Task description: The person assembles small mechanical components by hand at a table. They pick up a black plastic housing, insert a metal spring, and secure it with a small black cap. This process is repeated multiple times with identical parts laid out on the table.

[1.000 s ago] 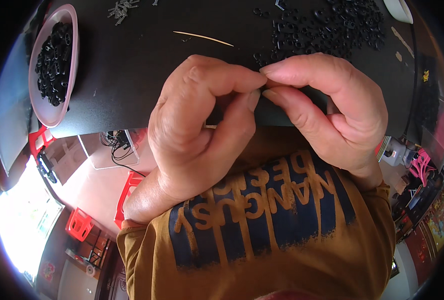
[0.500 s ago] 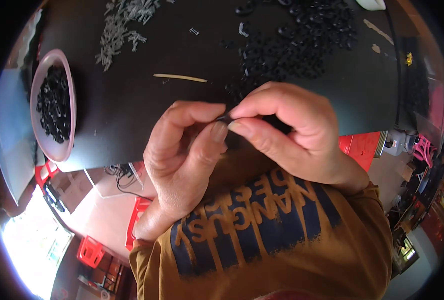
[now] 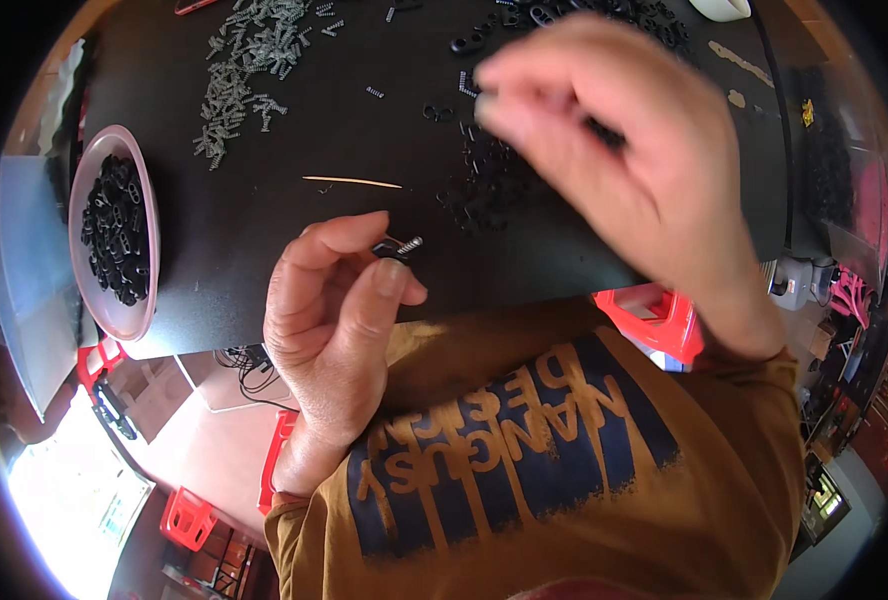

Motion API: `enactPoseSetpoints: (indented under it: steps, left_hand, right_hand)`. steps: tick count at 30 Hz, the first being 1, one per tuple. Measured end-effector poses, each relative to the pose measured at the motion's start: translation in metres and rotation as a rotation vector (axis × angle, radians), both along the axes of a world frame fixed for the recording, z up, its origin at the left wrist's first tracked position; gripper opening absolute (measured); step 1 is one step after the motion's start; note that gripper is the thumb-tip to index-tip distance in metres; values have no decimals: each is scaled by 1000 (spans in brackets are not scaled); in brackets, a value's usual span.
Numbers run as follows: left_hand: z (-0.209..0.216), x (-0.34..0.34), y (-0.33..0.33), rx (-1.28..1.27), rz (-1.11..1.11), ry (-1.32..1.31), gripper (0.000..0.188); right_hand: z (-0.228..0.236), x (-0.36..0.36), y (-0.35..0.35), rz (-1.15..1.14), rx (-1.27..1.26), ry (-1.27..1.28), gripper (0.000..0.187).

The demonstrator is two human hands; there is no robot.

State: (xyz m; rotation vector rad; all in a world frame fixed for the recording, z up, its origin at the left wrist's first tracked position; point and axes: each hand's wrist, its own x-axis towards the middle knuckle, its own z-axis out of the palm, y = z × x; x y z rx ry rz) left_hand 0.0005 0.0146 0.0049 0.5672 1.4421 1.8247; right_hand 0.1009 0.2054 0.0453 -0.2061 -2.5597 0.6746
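Observation:
My left hand (image 3: 336, 320) pinches a small black plastic part (image 3: 392, 250) between thumb and forefinger, with a short metal spring (image 3: 410, 243) sticking out of it. It hovers over the near edge of the black table (image 3: 264, 240). My right hand (image 3: 604, 150) is raised and blurred above a pile of black plastic parts (image 3: 484, 190), fingers loosely curled; whether it holds anything is not visible.
A pink bowl (image 3: 86, 190) of black parts sits at the table's left. A heap of small metal springs (image 3: 244, 70) lies at the far left. A thin wooden stick (image 3: 352, 182) lies mid-table. More black parts (image 3: 604, 15) spread along the far edge. Red stools (image 3: 664, 320) stand below.
My hands were pressed together on the small part. Now the right hand has pulled away up toward the pile, and the left hand alone keeps the part with the spring.

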Motion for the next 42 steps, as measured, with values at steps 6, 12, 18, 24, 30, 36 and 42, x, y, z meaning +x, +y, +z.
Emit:
enactPoseSetpoints:
  steps: [6, 12, 18, 24, 30, 36, 42]
  left_hand:
    - [-7, 0, -9, -12, 42, 35, 23]
    - [-3, 0, -8, -63, 97, 2, 23]
    - [-2, -4, -5, -32, 37, -110, 22]
    - [10, -9, 4, 34, 5, -263, 21]
    - [18, -5, 14, 66, -82, -297, 20]
    - [14, -3, 13, 71, -82, -300, 19]
    - [8, -2, 10, 101, -80, -297, 18]
  right_hand:
    - [1, -36, 38, 118, 314, -185, 7]
    - [-15, -47, 48, 194, 456, -254, 10]
    - [-17, -48, 45, 145, 356, -102, 4]
    - [26, -23, -5, -67, -1154, -115, 18]
    - [-2, 5, -33, -78, -1282, 16, 29]
    - [-13, 8, -47, 3, -1329, 113, 25]
    - [-11, 6, -50, 49, -1325, 115, 23]
